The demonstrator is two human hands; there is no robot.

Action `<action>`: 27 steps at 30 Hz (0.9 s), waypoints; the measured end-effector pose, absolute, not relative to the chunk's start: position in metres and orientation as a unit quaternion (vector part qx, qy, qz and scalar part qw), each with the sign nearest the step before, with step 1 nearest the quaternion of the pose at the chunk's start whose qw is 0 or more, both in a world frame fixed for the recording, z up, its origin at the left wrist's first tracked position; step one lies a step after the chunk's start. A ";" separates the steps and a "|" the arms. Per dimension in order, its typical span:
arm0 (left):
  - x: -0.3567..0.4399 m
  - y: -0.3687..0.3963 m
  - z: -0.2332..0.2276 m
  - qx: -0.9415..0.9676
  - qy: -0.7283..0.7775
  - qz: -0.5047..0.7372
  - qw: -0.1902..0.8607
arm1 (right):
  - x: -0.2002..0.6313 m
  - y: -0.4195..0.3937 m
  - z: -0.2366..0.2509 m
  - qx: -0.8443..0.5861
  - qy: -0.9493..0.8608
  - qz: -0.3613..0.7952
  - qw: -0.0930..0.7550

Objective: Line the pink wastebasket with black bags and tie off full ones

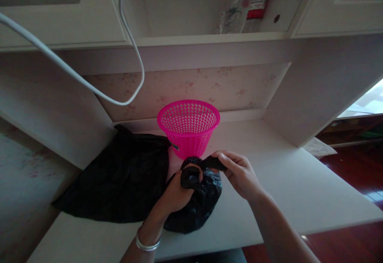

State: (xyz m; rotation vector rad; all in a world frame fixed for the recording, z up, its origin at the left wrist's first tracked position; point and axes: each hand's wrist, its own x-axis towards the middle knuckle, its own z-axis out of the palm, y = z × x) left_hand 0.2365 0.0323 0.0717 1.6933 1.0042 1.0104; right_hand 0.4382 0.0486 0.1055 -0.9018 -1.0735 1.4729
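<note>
A filled black plastic bag (194,211) rests on the white surface close to its front edge. My left hand (178,189) is closed around the gathered neck of the bag, with part of the plastic covering its fingers. My right hand (237,171) pinches a twisted end of the same plastic, to the right of the neck. Just behind the bag stands a pink mesh basket (193,143), upright. What the bag contains is hidden.
Another black bag or cloth (125,183) lies flat on the left of the white counter (269,183). A white cable (74,73) hangs across the upper left. Above is an open shelf (179,12) holding clear plastic packaging (236,8). Side panels flank the counter.
</note>
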 end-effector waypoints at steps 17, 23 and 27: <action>0.243 0.036 0.070 0.602 0.442 0.519 0.416 | 0.418 0.012 0.092 -0.406 -0.612 0.554 0.391; 0.237 0.034 0.072 0.623 0.412 0.516 0.419 | 0.406 0.021 0.081 -0.518 -0.658 0.356 0.415; 0.233 0.032 0.076 0.674 0.380 0.487 0.405 | 0.410 0.031 0.081 -0.478 -0.759 0.164 0.409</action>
